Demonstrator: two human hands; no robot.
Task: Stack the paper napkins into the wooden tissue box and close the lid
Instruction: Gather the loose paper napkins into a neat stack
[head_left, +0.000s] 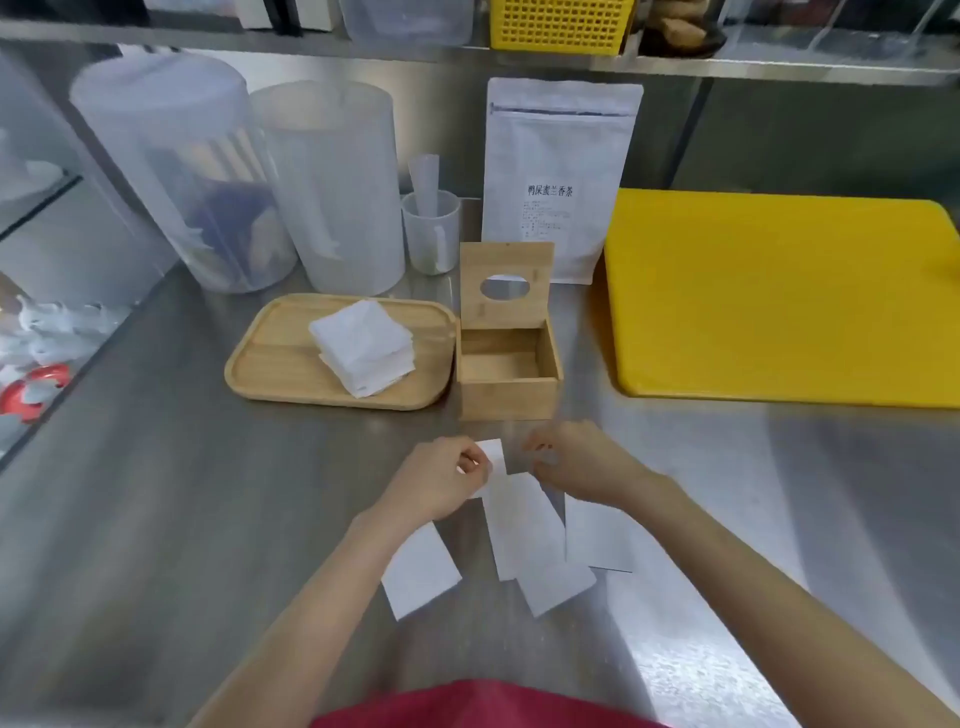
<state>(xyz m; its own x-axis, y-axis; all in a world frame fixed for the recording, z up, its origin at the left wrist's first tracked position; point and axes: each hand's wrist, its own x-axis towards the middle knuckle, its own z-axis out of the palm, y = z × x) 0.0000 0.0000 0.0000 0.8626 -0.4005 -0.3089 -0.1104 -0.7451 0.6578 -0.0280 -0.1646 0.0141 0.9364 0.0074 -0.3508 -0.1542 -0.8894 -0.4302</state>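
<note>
The left hand (447, 480) pinches the top of one napkin (493, 462) between thumb and fingers, and the right hand (569, 460) pinches just beside it; whether it grips the same napkin or another, I cannot tell. Several more loose napkins (524, 525) lie flat on the counter (208, 519) under and behind the hands, toward the near edge. I judge the step to be gathering these sheets into one neat pile before they go in. The box (509, 374) stands just beyond the hands, empty, with its lid (506, 283) raised upright at the back. A stack (363, 353) of napkins waits on the tray (270, 364), which touches the left side of the box. The next move needs the pile kept square and lowered straight into the opening, because the walls fit closely. The room between hands and box is free; a yellow board (779, 296) is near on the right, and a pouch (558, 176) stands behind the lid, so the lid must swing forward.
</note>
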